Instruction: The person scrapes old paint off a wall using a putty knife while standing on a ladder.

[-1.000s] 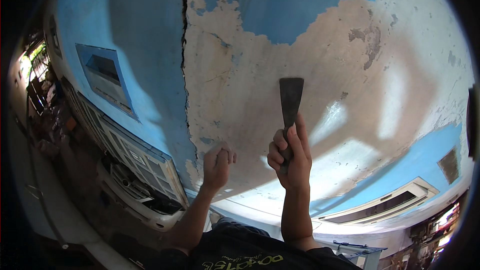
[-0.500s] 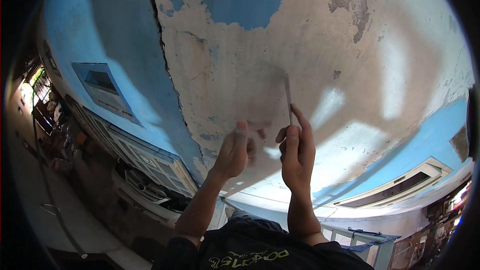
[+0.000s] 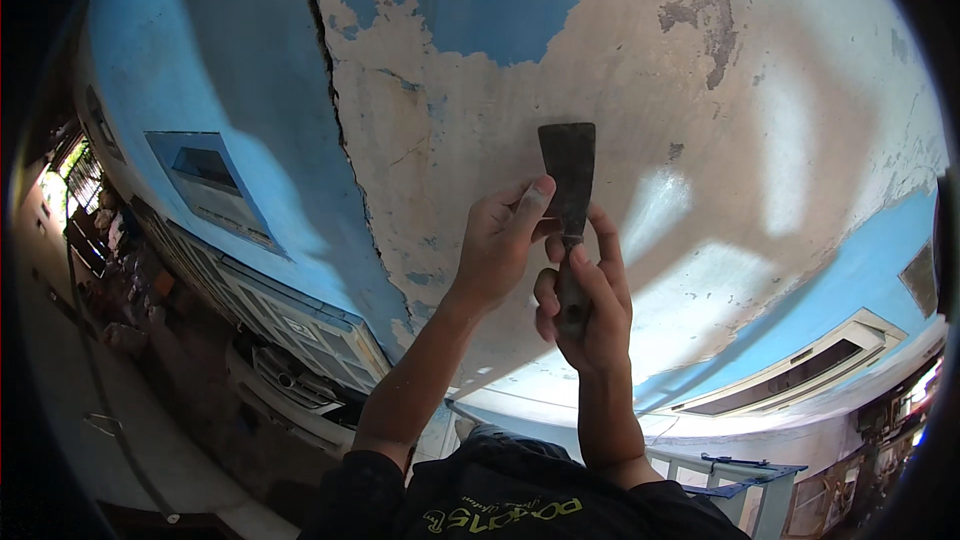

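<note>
A putty knife (image 3: pixel 568 175) with a dark, flat blade points upward in front of the wall, its broad face turned toward me. My right hand (image 3: pixel 595 295) is closed round its grey handle, with the thumb along the front. My left hand (image 3: pixel 500 240) is closed at the blade's left edge. Its pale, dusty thumb tip overlaps the edge, and the fingers go partly out of sight behind the thumb and blade. Behind both hands is the wall (image 3: pixel 480 110), bare and whitish where blue paint has come off in ragged patches.
A long dark crack (image 3: pixel 335 110) runs down the wall at the left. Farther left are a small blue-framed window (image 3: pixel 210 180) and a parked vehicle (image 3: pixel 290 380) below. A framed opening (image 3: pixel 800 370) lies at the right, with a pale blue railing (image 3: pixel 740 480) near me.
The putty knife has turned from edge-on to face-on. My left hand has moved right and up to its blade, and the right hand has shifted its hold on the handle.
</note>
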`<state>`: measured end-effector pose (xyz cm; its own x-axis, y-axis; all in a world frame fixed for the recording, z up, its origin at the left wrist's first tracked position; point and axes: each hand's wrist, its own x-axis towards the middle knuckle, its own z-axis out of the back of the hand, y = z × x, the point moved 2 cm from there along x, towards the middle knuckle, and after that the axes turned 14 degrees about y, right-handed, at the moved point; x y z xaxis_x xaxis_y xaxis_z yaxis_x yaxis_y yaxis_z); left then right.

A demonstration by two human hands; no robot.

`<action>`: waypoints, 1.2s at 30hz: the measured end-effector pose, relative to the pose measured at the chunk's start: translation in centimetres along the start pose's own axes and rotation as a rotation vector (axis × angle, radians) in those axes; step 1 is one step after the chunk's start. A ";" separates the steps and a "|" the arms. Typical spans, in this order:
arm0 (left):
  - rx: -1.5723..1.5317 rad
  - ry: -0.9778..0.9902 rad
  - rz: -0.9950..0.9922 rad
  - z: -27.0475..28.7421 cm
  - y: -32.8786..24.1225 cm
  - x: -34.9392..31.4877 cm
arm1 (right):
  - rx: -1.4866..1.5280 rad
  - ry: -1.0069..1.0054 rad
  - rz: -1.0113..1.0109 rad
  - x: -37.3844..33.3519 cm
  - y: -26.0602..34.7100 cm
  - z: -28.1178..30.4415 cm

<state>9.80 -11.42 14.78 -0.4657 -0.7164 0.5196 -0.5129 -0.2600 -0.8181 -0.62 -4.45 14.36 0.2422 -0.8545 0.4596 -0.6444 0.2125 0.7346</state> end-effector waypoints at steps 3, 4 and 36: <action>0.116 -0.024 -0.057 -0.1 -0.6 0.2 | 0.028 0.063 -0.001 1.3 0.2 0.2; 0.185 -0.057 -0.125 -0.4 -1.2 0.2 | 0.013 0.133 0.003 1.8 0.2 0.2; 0.720 0.069 -0.303 -1.3 -4.7 0.7 | -0.130 0.025 0.094 5.6 0.6 -2.9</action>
<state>10.96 -9.85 19.32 -0.4356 -0.5116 0.7406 -0.0420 -0.8103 -0.5845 2.45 -7.78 18.77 0.2042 -0.8161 0.5407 -0.5664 0.3520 0.7452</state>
